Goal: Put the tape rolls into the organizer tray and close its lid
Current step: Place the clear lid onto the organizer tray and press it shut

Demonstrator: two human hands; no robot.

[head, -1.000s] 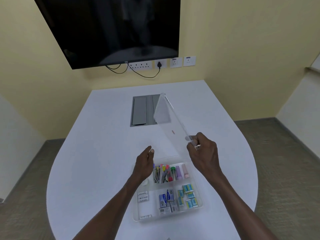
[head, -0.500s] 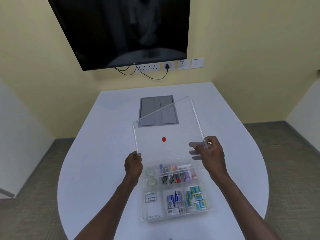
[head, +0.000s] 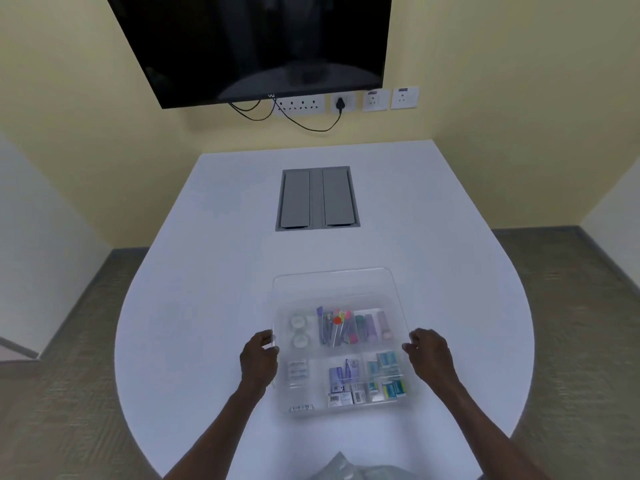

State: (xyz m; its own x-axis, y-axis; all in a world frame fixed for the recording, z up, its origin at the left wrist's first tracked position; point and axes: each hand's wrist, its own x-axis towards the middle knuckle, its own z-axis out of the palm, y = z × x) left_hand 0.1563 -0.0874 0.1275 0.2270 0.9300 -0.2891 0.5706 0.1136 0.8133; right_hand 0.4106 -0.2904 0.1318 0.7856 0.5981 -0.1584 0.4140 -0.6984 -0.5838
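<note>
A clear organizer tray stands on the white table near me, with compartments of pens, small boxes and labels. Two tape rolls lie in its far-left compartment. A clear lid with a red dot hovers almost flat over the tray, its far edge reaching beyond the tray. My left hand grips the lid's left edge and my right hand grips its right edge.
The white table has a grey cable hatch set in its middle. A dark wall screen and sockets are behind. Some crumpled clear plastic lies at the near edge.
The lid came from tilted upright in my right hand alone to both hands, then down and nearly flat over the tray.
</note>
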